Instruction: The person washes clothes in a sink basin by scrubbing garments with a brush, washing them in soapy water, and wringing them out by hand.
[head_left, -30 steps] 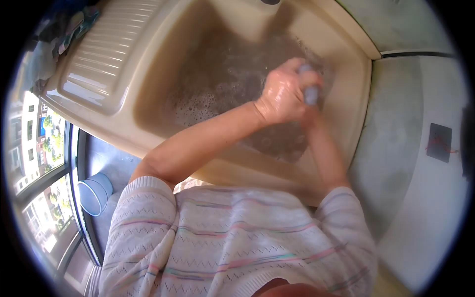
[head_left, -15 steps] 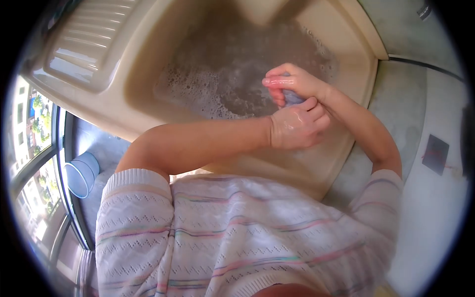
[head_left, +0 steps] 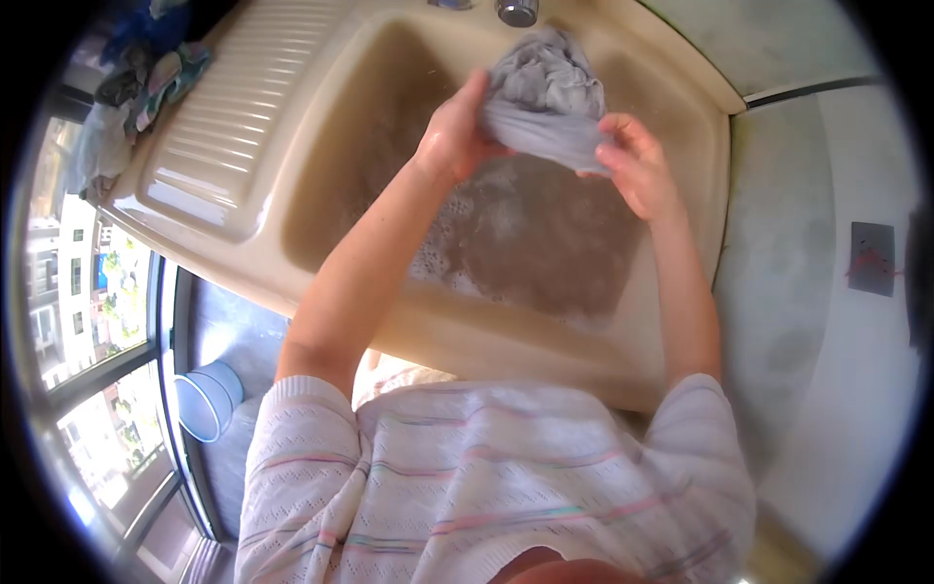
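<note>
A wet grey cloth [head_left: 550, 88] is stretched between my two hands over the sink. My left hand [head_left: 457, 128] is closed on its left edge, with the fingers partly hidden behind the fabric. At the right end of the cloth, my right hand [head_left: 637, 165] pinches it between thumb and fingers. The upper part of the cloth is crumpled, while its lower edge is pulled smooth and slightly blurred. Below, the beige sink [head_left: 321, 185] holds murky, greyish-brown water [head_left: 545, 253] with patches of foam.
A metal tap [head_left: 518, 12] juts over the sink's back edge. Left of the basin is a ribbed washboard slope [head_left: 243, 97], with bundled cloths [head_left: 146, 88] beyond it. A light blue bucket [head_left: 207, 401] stands on the floor by the window. A wall [head_left: 798, 195] rises at the right.
My hands have moved apart and up toward the back of the sink. The cloth, earlier bunched small between them, is now spread out. The view has shifted, bringing the tap into sight.
</note>
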